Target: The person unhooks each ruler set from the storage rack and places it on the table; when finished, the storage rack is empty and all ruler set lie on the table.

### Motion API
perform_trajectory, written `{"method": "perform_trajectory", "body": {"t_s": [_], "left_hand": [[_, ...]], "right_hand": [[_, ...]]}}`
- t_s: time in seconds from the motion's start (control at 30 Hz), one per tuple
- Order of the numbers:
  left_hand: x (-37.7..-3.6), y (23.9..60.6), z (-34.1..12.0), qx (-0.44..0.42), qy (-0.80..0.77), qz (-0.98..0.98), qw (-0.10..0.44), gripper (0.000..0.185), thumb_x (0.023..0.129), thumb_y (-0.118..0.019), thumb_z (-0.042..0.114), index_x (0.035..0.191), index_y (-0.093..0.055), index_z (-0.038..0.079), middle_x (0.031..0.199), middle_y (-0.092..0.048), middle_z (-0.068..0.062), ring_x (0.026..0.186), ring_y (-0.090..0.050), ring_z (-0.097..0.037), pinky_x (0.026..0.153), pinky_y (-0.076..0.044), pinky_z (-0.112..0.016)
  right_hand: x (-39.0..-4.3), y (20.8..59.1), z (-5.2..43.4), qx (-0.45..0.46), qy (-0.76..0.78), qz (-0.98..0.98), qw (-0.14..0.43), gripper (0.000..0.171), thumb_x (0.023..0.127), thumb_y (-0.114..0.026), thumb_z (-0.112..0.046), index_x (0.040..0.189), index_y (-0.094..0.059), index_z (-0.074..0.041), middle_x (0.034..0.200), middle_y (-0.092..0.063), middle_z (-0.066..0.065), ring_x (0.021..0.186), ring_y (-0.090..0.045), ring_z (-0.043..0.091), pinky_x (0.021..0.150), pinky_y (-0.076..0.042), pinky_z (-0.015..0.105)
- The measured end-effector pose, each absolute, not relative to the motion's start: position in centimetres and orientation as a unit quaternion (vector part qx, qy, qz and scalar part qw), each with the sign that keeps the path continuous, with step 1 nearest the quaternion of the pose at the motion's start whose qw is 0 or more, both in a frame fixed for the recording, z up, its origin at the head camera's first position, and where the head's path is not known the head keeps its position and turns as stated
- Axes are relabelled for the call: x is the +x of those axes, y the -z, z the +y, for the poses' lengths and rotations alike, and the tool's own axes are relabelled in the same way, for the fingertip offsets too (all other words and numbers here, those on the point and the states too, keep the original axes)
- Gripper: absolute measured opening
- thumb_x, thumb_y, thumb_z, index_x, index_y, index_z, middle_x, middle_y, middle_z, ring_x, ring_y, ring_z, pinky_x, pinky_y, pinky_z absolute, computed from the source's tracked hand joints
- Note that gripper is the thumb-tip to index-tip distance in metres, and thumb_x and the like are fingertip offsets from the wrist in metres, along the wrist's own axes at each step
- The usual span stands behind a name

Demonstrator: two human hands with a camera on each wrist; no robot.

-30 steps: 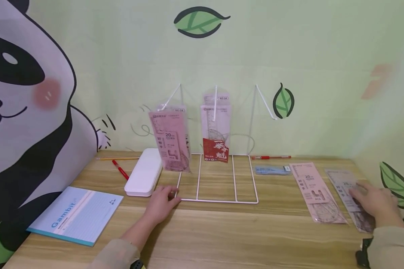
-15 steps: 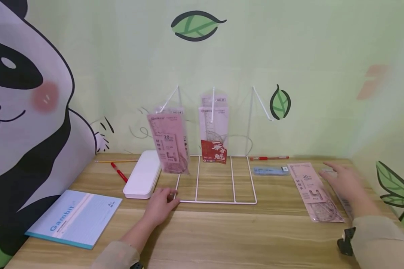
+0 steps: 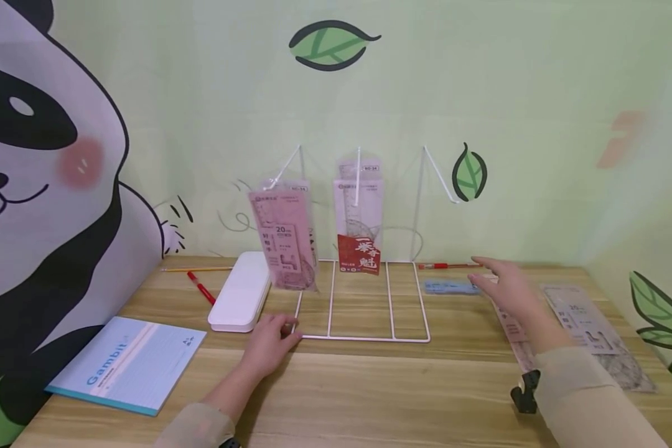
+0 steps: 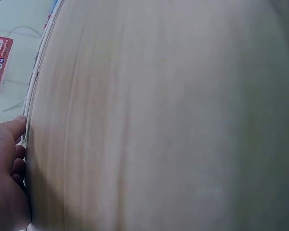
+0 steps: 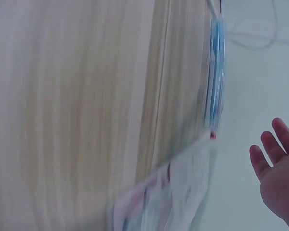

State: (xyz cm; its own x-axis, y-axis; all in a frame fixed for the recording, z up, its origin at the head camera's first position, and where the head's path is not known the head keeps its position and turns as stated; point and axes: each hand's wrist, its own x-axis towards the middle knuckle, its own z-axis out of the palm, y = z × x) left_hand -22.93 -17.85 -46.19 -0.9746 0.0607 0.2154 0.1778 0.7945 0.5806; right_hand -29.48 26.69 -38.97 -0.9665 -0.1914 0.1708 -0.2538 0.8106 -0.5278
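A white wire rack (image 3: 364, 338) stands on the wooden table by the wall. A pink ruler pack (image 3: 284, 239) hangs on its left hook and a second pack with a red label (image 3: 359, 218) on the middle hook; the right hook (image 3: 439, 174) is bare. My left hand (image 3: 271, 336) rests on the table with its fingers (image 4: 14, 130) against the front left corner of the rack's base wire (image 4: 36, 82). My right hand (image 3: 506, 286) hovers with straight fingers (image 5: 274, 163) over another pink ruler pack (image 3: 512, 333), its fingertips near a blue pack (image 3: 450, 286) (image 5: 216, 72). It holds nothing.
A grey ruler pack (image 3: 588, 320) lies at the right. A white pencil case (image 3: 239, 291), a red pen (image 3: 201, 287) and a pencil (image 3: 196, 269) lie left of the rack, a blue notebook (image 3: 126, 361) at the front left. Another red pen (image 3: 445, 266) lies by the wall.
My right hand has left the grey pack and moved left and away from me, over the pink pack toward the blue one. The left hand has stayed at the rack's corner.
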Motion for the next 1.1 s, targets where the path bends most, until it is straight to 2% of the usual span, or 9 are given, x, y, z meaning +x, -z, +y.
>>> {"method": "perform_trajectory", "body": {"t_s": [0.23, 0.43, 0.7, 0.83, 1.1], "left_hand": [[-22.8, 46.2, -17.8, -0.067, 0.318, -0.940, 0.103, 0.023, 0.083, -0.070, 0.017, 0.103, -0.065, 0.007, 0.090, -0.055, -0.006, 0.088, -0.053, -0.023, 0.080, -0.043, -0.041], [-23.0, 46.3, -17.9, -0.067, 0.316, -0.941, 0.099, 0.024, 0.084, -0.070, 0.018, 0.104, -0.065, 0.008, 0.091, -0.056, -0.005, 0.089, -0.053, -0.023, 0.080, -0.043, -0.041], [-23.0, 46.4, -17.8, -0.066, 0.315, -0.942, 0.099, 0.023, 0.084, -0.070, 0.019, 0.103, -0.065, 0.008, 0.090, -0.055, -0.004, 0.087, -0.053, -0.022, 0.079, -0.043, -0.040], [-22.9, 46.4, -17.8, -0.065, 0.317, -0.941, 0.096, 0.023, 0.084, -0.070, 0.019, 0.104, -0.065, 0.007, 0.090, -0.056, -0.005, 0.088, -0.054, -0.022, 0.080, -0.043, -0.041], [-23.0, 46.3, -17.9, -0.070, 0.316, -0.940, 0.104, 0.022, 0.084, -0.070, 0.019, 0.102, -0.065, 0.008, 0.089, -0.056, -0.005, 0.086, -0.053, -0.022, 0.078, -0.043, -0.040]], "right_hand": [[-30.1, 39.1, 23.3, 0.147, -0.316, -0.935, 0.062, 0.051, 0.096, -0.053, -0.034, 0.136, -0.045, -0.004, 0.136, -0.041, 0.027, 0.123, -0.036, 0.046, 0.097, -0.031, 0.060], [-30.1, 39.5, 20.5, 0.159, -0.341, -0.925, 0.053, 0.049, 0.094, -0.055, -0.035, 0.134, -0.049, -0.007, 0.136, -0.041, 0.025, 0.125, -0.036, 0.044, 0.099, -0.030, 0.059], [-30.2, 39.2, 16.6, 0.221, -0.342, -0.911, 0.071, 0.045, 0.091, -0.061, -0.031, 0.129, -0.055, -0.008, 0.133, -0.044, 0.023, 0.124, -0.038, 0.041, 0.098, -0.031, 0.058], [-30.5, 38.3, 14.6, 0.232, -0.351, -0.905, 0.064, 0.046, 0.089, -0.063, -0.031, 0.130, -0.056, -0.011, 0.137, -0.041, 0.020, 0.124, -0.038, 0.040, 0.098, -0.032, 0.058], [-30.7, 36.1, 11.1, 0.244, -0.370, -0.895, 0.055, 0.053, 0.086, -0.067, -0.037, 0.132, -0.054, -0.016, 0.147, -0.024, 0.016, 0.130, -0.030, 0.041, 0.099, -0.031, 0.059]]}}
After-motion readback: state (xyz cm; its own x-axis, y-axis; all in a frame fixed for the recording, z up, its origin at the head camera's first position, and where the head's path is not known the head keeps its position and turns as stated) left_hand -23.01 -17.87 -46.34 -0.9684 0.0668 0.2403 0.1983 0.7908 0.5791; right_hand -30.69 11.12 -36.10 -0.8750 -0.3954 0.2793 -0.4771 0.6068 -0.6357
